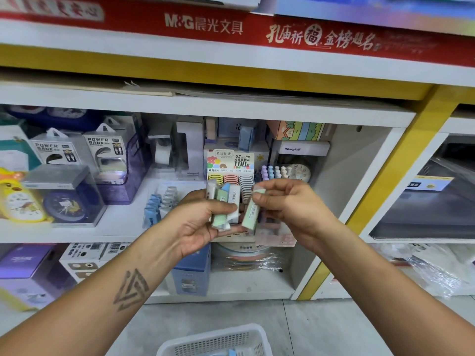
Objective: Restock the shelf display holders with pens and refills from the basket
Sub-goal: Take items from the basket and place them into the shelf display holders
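My left hand (203,222) grips a bunch of several pastel lead refill cases (222,201), green, white and blue, held upright. My right hand (288,209) pinches one pale green refill case (250,211) by its top end, just right of the bunch. Both hands hover in front of the refill display holder (230,167), a card-backed box with striped rows of cases on the middle shelf. The white mesh basket (218,341) stands on the floor below, with a few items inside.
Power bank boxes (102,150) and a clock in a clear box (66,204) fill the shelf's left. Blue and grey clips (159,204) sit left of the holder, pastel pens (275,173) to its right. Boxes (190,273) occupy the lower shelf. A yellow post (385,181) bounds the bay.
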The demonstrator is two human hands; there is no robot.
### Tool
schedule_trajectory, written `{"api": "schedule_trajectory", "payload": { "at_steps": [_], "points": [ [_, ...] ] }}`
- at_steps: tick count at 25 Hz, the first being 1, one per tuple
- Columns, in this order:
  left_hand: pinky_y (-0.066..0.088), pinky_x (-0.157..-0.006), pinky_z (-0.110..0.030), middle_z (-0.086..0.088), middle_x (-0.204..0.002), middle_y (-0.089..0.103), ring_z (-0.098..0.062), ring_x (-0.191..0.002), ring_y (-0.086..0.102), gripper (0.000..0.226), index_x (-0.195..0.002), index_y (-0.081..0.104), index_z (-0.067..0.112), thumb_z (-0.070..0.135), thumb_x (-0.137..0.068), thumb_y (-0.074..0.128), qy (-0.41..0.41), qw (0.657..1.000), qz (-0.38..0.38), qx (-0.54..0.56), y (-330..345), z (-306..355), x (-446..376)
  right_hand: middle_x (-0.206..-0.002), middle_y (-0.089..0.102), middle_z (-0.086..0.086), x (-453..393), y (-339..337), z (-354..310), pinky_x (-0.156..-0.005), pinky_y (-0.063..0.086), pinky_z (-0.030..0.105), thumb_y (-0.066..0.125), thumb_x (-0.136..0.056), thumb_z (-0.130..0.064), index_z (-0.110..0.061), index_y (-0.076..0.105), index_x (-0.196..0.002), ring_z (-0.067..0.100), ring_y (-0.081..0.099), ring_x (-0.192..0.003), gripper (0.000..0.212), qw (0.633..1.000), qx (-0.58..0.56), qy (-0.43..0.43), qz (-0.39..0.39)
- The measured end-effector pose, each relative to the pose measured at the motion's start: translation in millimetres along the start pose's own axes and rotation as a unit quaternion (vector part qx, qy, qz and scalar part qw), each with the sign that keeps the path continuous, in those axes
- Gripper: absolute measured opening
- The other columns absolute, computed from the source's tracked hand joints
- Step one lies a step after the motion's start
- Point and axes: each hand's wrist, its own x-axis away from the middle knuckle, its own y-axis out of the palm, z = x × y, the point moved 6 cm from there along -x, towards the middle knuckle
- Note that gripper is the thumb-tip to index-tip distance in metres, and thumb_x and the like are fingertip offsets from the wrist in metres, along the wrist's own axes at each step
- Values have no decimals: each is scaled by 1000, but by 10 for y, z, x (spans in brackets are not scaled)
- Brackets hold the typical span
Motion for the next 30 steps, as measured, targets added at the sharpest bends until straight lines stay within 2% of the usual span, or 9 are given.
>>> {"api": "schedule_trajectory", "payload": {
  "at_steps": [4,8,12,15,17,22,26,28,30],
  "points": [
    [60,-60,-43,-25,-91,73,-39,-81,73,26,-103,63,-7,-19,-81,57,17,998,42,39,-188,90,22,-85,73,15,-44,106,-80,-61,60,32,62,-93,0,-6,68,-110,23,71,-68,18,999,-29,-10,-13],
    [59,-60,-41,-26,-90,72,-39,-80,73,30,-106,61,-8,-18,-78,59,32,997,53,53,-401,183,101,-74,68,4,-56,250,-43,-46,52,27,61,-96,-4,-12,58,-120,22,65,-52,26,999,14,-8,-34],
    [60,-63,-44,-28,-92,72,-41,-81,73,27,-100,62,-7,-18,-76,60,43,995,69,51,-603,261,238,-76,73,4,-83,292,-119,-48,49,19,66,-92,-3,-10,67,-104,13,67,-60,13,989,133,-57,-18],
    [60,-64,-43,-29,-93,72,-41,-83,73,31,-102,62,-9,-16,-72,62,47,994,82,47,-740,329,352,-81,76,0,-43,379,-231,-60,49,12,79,-83,-10,-15,72,-88,8,68,-71,10,975,191,-106,-38],
    [60,-62,-42,-28,-94,72,-40,-83,73,34,-107,60,-12,-16,-73,62,49,994,94,39,-848,384,439,-82,76,1,-18,426,-268,-62,51,15,82,-80,-11,-15,74,-86,11,69,-70,11,971,201,-119,-50],
    [60,-64,-41,-28,-98,72,-41,-88,73,33,-113,57,-14,-17,-81,59,58,987,145,25,-1159,532,660,-88,71,24,16,616,-160,-73,62,32,71,-87,1,-1,65,-92,31,73,-77,8,991,65,-64,-99],
    [60,-64,-41,-27,-97,73,-40,-89,73,33,-112,55,-12,-17,-80,59,73,984,159,36,-1290,605,745,-82,75,13,-45,736,-161,-77,57,50,72,-88,-5,-8,69,-91,31,69,-73,6,966,224,-102,-81],
    [60,-65,-42,-26,-96,73,-40,-89,72,33,-111,55,-11,-17,-79,60,76,983,161,43,-1348,617,748,-79,77,7,-108,808,-164,-62,54,40,66,-90,-1,-10,69,-100,29,72,-75,13,953,271,-113,-76],
    [60,-66,-42,-26,-95,73,-40,-89,72,32,-109,57,-11,-16,-77,61,75,983,160,48,-1396,633,739,-79,77,6,-179,866,-165,-63,56,38,67,-90,0,-7,68,-105,24,75,-78,17,952,273,-122,-64]
  ]
}}
